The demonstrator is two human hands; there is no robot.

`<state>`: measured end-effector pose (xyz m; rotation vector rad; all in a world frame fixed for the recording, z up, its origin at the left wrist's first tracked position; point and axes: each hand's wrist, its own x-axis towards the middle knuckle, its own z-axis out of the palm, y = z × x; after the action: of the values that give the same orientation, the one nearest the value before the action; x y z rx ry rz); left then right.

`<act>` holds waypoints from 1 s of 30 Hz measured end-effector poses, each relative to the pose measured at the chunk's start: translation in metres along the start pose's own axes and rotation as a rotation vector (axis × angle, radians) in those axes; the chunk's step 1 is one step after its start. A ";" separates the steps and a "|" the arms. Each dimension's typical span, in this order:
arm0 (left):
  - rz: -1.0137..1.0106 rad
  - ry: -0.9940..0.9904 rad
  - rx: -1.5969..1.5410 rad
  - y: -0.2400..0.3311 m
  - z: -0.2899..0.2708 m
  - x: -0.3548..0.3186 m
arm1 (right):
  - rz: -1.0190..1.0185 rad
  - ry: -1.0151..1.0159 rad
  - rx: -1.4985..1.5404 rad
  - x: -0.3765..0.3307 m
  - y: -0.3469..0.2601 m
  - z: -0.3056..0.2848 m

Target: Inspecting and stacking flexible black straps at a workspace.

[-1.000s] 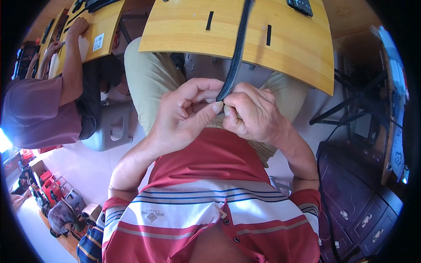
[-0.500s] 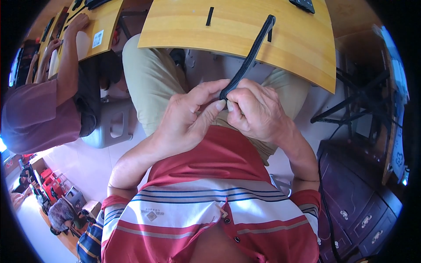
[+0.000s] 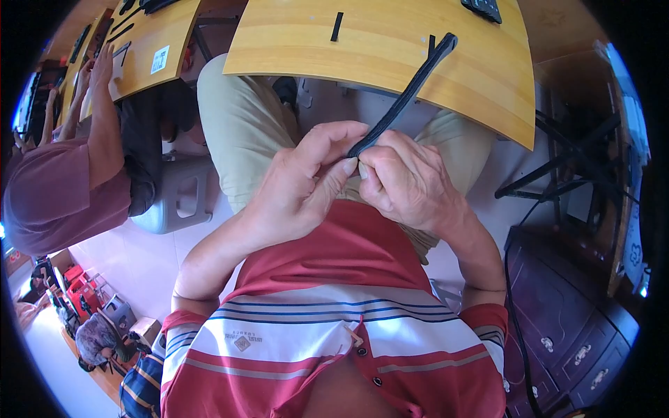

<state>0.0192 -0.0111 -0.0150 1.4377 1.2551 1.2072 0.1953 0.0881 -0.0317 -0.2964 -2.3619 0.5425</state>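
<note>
Both hands meet close to my chest, above my lap. My left hand (image 3: 300,188) pinches the near end of a long thin black strip (image 3: 408,90) between thumb and fingers. My right hand (image 3: 404,182) grips the same end from the other side, fingers curled. The strip slants up and to the right, its far tip lying over the edge of the yellow wooden table (image 3: 390,63). A short black piece (image 3: 337,26) lies on the table farther out.
Another person in a mauve shirt (image 3: 49,195) sits to my left at a second yellow table (image 3: 150,49). A grey plastic stool (image 3: 178,198) stands between us. A dark wooden cabinet (image 3: 564,313) is on my right, with a black metal frame (image 3: 564,167) behind it.
The black strip has swung from nearly upright to leaning right, its far tip now lower over the table edge. Both hands stay pinched on its near end.
</note>
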 end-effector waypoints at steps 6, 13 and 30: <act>0.019 0.011 0.133 0.005 0.007 0.001 | 0.008 -0.036 -0.075 0.000 -0.005 -0.004; -0.004 -0.137 -0.032 -0.005 -0.002 -0.004 | 0.068 -0.114 0.206 -0.003 -0.002 -0.018; -0.024 -0.050 -0.036 -0.001 0.000 0.002 | 0.119 0.355 0.140 -0.011 -0.008 0.006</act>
<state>0.0187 -0.0090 -0.0159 1.4139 1.2076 1.1656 0.1992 0.0752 -0.0380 -0.4334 -1.9635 0.6503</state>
